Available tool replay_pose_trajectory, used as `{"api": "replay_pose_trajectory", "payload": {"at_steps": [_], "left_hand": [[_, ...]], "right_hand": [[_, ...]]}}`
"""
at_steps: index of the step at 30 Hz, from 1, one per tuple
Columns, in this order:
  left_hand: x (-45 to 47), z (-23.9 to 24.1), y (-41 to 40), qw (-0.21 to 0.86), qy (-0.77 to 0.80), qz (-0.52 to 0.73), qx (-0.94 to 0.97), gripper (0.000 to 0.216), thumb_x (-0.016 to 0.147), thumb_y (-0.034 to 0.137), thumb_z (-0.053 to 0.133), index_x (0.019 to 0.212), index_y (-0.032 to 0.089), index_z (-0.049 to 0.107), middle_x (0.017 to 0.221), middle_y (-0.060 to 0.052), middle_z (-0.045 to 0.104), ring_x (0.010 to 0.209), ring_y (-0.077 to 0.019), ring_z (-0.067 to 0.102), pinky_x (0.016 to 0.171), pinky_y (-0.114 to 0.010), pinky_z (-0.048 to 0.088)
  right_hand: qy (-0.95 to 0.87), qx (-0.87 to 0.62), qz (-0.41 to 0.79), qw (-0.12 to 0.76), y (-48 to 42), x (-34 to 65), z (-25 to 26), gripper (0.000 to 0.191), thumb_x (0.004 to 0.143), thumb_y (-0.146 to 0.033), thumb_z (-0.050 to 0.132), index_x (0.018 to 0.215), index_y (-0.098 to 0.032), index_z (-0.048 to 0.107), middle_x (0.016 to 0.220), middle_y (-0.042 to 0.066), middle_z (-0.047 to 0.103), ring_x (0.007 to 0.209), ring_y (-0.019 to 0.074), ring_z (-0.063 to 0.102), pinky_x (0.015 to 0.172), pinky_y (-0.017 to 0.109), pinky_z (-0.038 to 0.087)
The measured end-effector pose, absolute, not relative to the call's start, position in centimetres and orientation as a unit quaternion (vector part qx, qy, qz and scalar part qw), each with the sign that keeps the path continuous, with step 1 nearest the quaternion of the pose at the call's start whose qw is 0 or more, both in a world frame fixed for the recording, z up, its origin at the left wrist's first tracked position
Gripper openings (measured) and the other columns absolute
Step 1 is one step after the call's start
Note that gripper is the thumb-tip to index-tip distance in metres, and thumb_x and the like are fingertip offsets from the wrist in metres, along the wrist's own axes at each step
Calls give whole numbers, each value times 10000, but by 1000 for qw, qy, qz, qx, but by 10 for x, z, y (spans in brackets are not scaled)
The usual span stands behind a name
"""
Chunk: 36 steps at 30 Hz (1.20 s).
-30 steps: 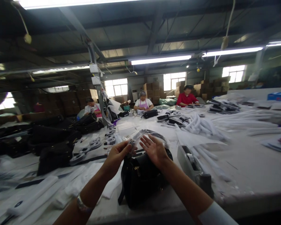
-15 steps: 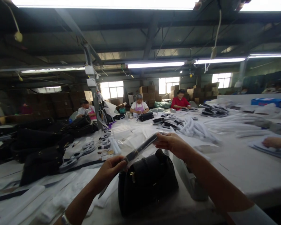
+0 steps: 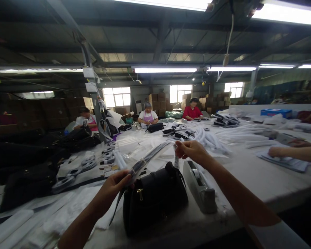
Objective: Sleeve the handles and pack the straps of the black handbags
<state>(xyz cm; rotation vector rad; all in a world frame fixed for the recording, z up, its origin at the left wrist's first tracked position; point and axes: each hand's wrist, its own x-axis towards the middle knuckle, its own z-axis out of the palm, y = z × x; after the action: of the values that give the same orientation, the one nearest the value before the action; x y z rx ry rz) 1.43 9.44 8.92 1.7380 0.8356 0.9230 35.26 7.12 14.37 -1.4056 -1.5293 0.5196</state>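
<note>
A black handbag (image 3: pixel 155 197) with gold hardware stands on the table in front of me. Above it arches a dark strap (image 3: pixel 145 160) partly covered in clear or whitish wrapping. My left hand (image 3: pixel 121 180) pinches the strap's lower left end, close to the bag's upper left corner. At the other end, my right hand (image 3: pixel 189 151) grips the wrapped strap between thumb and fingers, with a whitish length hanging below toward the bag. Just right of the bag sits a grey tape dispenser (image 3: pixel 200 190).
White padding strips (image 3: pixel 67 211) and black bags (image 3: pixel 31 180) lie to the left. More white rolls (image 3: pixel 209 140) and dark straps spread over the far table. A co-worker's arm (image 3: pixel 295 154) reaches in at right over pale sheets. Other people sit across the table.
The view has turned right, so the scene sits further left. The strap, straighter before, now bows upward between my hands. The tape dispenser shows more fully beside my right forearm.
</note>
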Motion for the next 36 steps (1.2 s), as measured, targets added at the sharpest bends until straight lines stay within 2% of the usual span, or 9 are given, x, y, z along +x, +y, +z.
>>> {"api": "replay_pose_trajectory", "payload": {"at_steps": [3,7,10,13,17,23,28,31,36], "left_hand": [[14,86,95,479,337,387,712,298,882,458,599,852,183,710,820,-25,668,832,-193,572,774,-266,430],[13,82,94,490,331,393,704,289,868,455,626,901,182,716,875,-32,681,880,-204,579,807,-274,435],[13,88,93,513,324,396,689,381,860,512,617,1020,180,714,895,-48,705,879,-216,606,820,-296,449],[22,111,91,557,315,402,654,638,854,677,481,1247,194,619,982,-89,732,895,-260,658,788,-344,484],[48,154,87,518,329,344,711,726,832,717,464,1297,172,580,877,-102,760,802,-267,686,656,-312,479],[83,181,93,529,277,311,739,488,826,619,585,862,142,682,797,-62,718,613,-159,617,582,-250,448],[67,164,96,531,269,273,755,410,824,556,631,725,159,609,557,26,566,465,-87,471,455,-197,316],[37,146,97,517,293,294,749,433,838,570,604,791,141,638,567,19,559,465,-80,447,446,-192,299],[1,117,102,537,268,436,670,455,744,495,759,1021,141,689,625,24,563,535,-77,471,487,-173,360]], "right_hand": [[-621,-585,118,509,66,353,128,373,797,-539,658,950,-202,708,889,81,743,830,246,698,744,370,564],[-626,-585,68,511,72,344,101,642,700,-424,771,1279,-251,551,1249,94,643,1050,287,646,869,427,527],[-637,-594,72,485,80,336,92,412,772,-412,703,1142,-237,652,1072,79,726,923,280,688,798,395,531],[-656,-586,61,472,84,328,100,193,862,-357,587,904,-220,717,858,55,758,848,256,694,762,341,507],[-678,-566,14,468,82,315,133,181,872,-248,526,896,-210,702,886,59,748,853,245,666,759,318,464],[-745,-516,-23,422,78,297,166,240,864,-201,540,1041,-253,692,954,46,740,906,243,659,809,302,439],[-749,-516,-21,415,82,319,145,441,828,-85,509,1208,-273,633,1118,58,716,1034,251,648,920,345,440],[-740,-526,0,419,83,339,119,492,780,-48,534,1212,-263,635,1110,62,724,1046,257,653,943,379,453],[-730,-537,54,419,83,348,77,417,705,-65,616,1071,-239,714,1026,58,757,975,270,686,901,392,496]]}}
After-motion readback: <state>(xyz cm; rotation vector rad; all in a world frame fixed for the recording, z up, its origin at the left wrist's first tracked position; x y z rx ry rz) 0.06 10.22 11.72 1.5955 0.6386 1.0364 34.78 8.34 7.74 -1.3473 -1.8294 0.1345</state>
